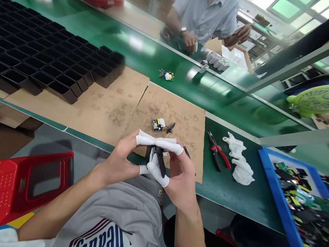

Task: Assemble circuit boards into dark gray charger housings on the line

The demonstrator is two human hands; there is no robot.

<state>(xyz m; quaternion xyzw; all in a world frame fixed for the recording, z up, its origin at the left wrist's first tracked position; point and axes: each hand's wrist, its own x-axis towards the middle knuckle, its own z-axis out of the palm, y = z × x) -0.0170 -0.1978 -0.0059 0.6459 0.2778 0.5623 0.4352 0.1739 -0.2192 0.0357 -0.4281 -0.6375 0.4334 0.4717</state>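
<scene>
White finger cots cover the fingertips of both my hands. My left hand [124, 154] and my right hand [181, 173] meet at the table's near edge, closed around a small black plastic part [161, 163]. A bit of green circuit board and a small white piece show beside it; my fingers hide the rest. Just beyond lies a circuit board with yellow and white components [158, 125], wired to a black plug piece [170, 128]. A thin dark tool [186, 151] is partly hidden behind my right hand.
Cardboard [177, 103] covers part of the green table. Black open boxes [61, 90] stand in rows at left. Another circuit board [168, 75] sits farther back. Red-handled pliers [215, 151], a crumpled white cloth [239, 161] and a blue bin [276, 199] of boards are at right. A co-worker [205, 20] sits opposite.
</scene>
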